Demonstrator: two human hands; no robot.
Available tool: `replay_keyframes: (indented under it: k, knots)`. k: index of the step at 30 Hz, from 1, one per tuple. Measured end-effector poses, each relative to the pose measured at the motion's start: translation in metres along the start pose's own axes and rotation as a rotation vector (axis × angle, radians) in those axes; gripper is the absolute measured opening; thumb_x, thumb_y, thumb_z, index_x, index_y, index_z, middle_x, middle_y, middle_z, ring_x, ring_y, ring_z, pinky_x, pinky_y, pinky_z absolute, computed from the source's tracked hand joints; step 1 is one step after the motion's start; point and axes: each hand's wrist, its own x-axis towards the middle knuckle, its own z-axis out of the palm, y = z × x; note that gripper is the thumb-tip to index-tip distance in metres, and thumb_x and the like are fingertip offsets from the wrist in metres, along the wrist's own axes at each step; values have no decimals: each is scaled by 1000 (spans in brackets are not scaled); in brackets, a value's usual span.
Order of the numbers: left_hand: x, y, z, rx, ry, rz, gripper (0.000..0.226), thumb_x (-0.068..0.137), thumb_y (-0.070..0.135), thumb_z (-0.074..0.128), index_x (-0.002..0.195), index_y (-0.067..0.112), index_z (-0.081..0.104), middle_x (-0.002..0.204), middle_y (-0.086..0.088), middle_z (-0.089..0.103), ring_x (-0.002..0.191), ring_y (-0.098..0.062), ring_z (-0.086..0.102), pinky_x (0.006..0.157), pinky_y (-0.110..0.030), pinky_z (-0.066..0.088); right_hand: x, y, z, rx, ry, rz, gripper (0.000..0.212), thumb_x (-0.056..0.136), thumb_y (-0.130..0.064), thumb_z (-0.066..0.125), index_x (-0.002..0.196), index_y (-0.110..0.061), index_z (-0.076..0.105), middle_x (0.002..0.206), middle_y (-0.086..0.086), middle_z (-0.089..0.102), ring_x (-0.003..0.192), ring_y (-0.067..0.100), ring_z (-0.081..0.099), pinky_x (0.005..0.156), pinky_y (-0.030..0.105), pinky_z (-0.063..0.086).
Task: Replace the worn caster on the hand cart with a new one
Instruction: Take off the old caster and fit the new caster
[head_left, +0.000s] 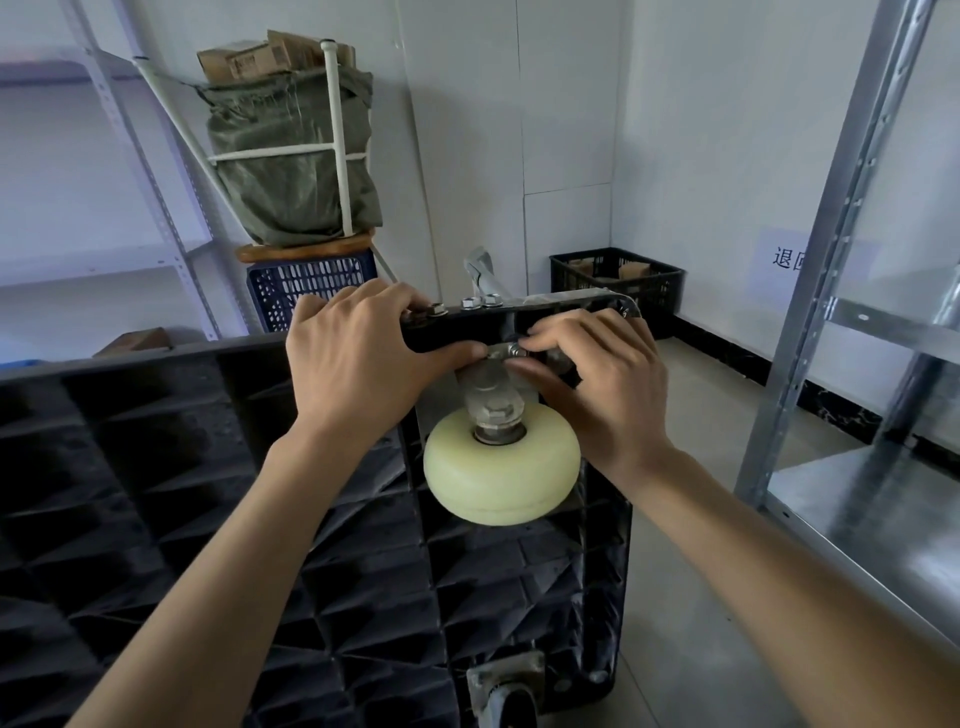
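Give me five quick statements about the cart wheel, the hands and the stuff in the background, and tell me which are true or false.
1. The caster wheel is cream-coloured. True.
2. The left hand grips the cart's black edge. True.
3. The right hand hangs idle, away from the cart. False: its fingers pinch a small fastener at the caster's mounting plate.
4. The black crate sits on the metal shelf. False: it is on the floor in the corner.
5. A green sack stands above the blue crate. True.
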Motion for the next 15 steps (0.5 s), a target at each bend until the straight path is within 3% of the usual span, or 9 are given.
replay_keyframes:
  k: [5, 15]
  knots:
    - [-1, 0, 0, 6, 1, -1, 74, 65, 93, 50, 105, 33, 70, 104, 11, 70, 98, -17, 63, 91, -37, 33, 0, 5, -10, 25, -114, -79, 19, 99, -30, 68, 116, -23, 75, 116, -10, 70, 100, 22, 63, 89, 42, 46]
    - [-1, 1, 0, -1, 5, -9, 74, 65, 92, 52, 105, 32, 70, 105, 11, 71, 101, -18, 63, 91, -37, 34, -7, 0, 0, -27, -7, -42, 19, 102, -33, 62, 101, -22, 78, 110, -9, 72, 98, 21, 65, 84, 47, 46]
